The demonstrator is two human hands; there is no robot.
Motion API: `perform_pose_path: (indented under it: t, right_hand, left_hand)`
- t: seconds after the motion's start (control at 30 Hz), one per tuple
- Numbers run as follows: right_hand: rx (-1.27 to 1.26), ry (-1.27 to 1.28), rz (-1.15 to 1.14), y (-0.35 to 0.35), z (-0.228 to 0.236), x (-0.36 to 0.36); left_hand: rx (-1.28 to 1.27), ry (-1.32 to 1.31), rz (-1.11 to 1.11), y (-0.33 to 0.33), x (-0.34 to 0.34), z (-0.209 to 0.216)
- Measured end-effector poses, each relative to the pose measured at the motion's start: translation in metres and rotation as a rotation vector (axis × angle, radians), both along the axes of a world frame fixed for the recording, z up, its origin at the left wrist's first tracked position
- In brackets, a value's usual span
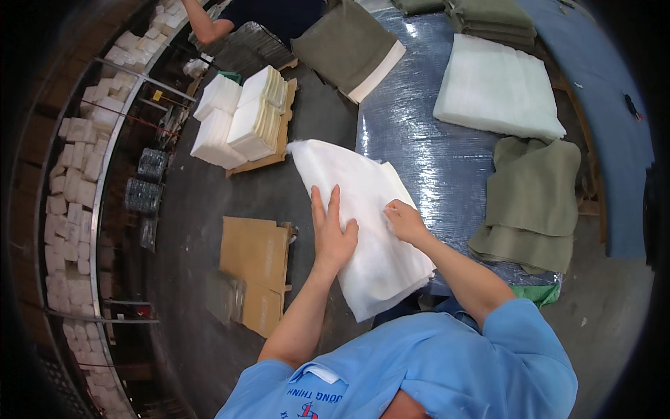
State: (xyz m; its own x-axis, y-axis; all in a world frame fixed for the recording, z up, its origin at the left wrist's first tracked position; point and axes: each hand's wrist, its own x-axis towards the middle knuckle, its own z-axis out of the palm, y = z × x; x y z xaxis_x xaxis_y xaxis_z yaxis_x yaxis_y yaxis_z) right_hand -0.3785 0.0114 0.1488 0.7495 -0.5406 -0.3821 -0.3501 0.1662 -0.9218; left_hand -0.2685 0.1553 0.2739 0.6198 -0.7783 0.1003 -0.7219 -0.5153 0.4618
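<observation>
A soft white sheet of padding (pixel 377 265) lies slantwise in front of me, its right side over the near left edge of the wrapped table. My left hand (pixel 333 234) rests on it, palm down, with its fingers apart. At the sheet's right edge, the fingers of my right hand (pixel 406 222) are closed in a pinch on the material. A cream-coloured edge shows just beyond that hand, under the white sheet. To the right lie folded olive-green cloths (pixel 534 202), and farther off is a thick stack of white padding (pixel 495 84).
Shiny plastic film covers the blue table (pixel 394 126). Dark olive pads (pixel 349 49) sit at its far left corner. White stacks (pixel 241 119) stand on a pallet on the floor, with flat cardboard (pixel 255 269) nearer. Shelving runs along the left. Another person's arm (pixel 206 24) shows at the top.
</observation>
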Motion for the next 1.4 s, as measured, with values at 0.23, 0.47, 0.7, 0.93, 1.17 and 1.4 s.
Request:
perform_pose_path:
  t: [0.23, 0.47, 0.7, 0.93, 1.17, 1.4]
  right_hand:
    - [-0.123, -0.190, 0.075, 0.032, 0.054, -0.032]
    - [-0.361, -0.148, -0.001, 0.036, 0.043, -0.030]
    - [-0.123, -0.046, -0.168, 0.018, -0.053, -0.060]
    - [-0.165, -0.295, 0.066, 0.051, 0.046, -0.067]
    - [-0.258, 0.044, -0.153, 0.027, -0.047, -0.080]
    - [-0.267, -0.301, 0.113, 0.053, 0.048, -0.080]
  left_hand:
    - [-0.217, 0.122, 0.002, -0.017, -0.009, 0.004]
    - [-0.175, 0.171, -0.094, 0.031, -0.078, 0.005]
    - [-0.164, 0.117, -0.037, 0.031, -0.075, 0.006]
    - [-0.159, 0.137, -0.005, 0.023, -0.080, 0.009]
    - [-0.151, 0.080, -0.038, 0.013, -0.079, 0.010]
    - [-0.155, 0.115, 0.010, 0.024, -0.084, 0.009]
